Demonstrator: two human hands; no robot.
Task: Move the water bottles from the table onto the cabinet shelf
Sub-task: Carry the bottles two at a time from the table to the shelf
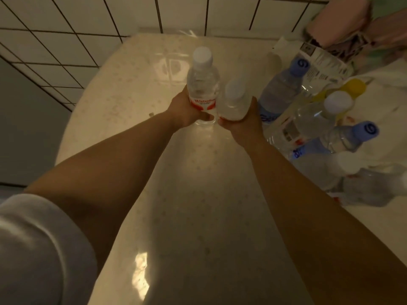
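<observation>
- Clear plastic water bottle with a white cap and red label (pixel 203 84) stands upright on the glossy beige table (pixel 176 183); our left hand (pixel 187 110) curls its fingers around it.
- Our right hand (pixel 243 122) grips a second, blurred white-capped clear bottle (pixel 234 100) just beside it.
- More capped bottles (pixel 308 119) cluster at the right.

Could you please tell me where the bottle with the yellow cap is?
In the head view, the clear plastic bottle with the yellow cap stands at the right, behind the white-capped clear bottle.

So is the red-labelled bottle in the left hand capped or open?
Capped: a white cap sits on the red-labelled bottle, which the left hand grips.
</observation>
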